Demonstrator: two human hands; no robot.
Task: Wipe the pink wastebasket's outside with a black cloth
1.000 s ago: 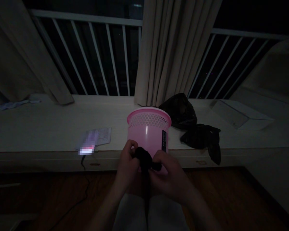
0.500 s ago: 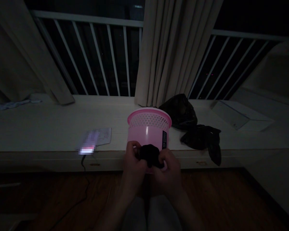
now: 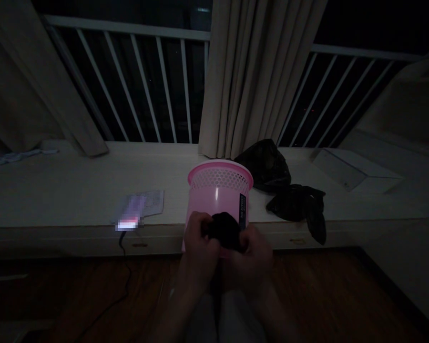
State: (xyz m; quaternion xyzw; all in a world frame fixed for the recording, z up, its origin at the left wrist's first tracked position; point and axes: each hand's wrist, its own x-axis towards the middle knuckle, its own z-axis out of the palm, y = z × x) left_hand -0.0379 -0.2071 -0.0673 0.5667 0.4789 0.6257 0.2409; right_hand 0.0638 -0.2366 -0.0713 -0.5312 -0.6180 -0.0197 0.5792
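Observation:
Both of my hands grip a bunched-up black plastic bag (image 3: 224, 231) just in front of a pink garbage bin (image 3: 214, 197). My left hand (image 3: 200, 240) is closed on the left side of the bag, thumb toward the middle. On the bag's right side, my right hand (image 3: 252, 250) is closed too, slightly blurred. The bin has a latticed band under its bright pink rim and a dark label on the right. My hands and the bag cover its lower part, and what supports it is hidden.
Two black plastic bags, one at the back (image 3: 266, 166) and one nearer (image 3: 298, 204), lie on the pale window ledge (image 3: 75, 190). A white box (image 3: 357, 169) stands to their right. At left are paper (image 3: 153, 202) and a lit, blurred-out device with a cable (image 3: 127, 281) trailing down.
The black bag has shifted slightly between my fingers, and my right hand has moved a little to the right. The whole view has drifted slightly. Both hands keep their grip.

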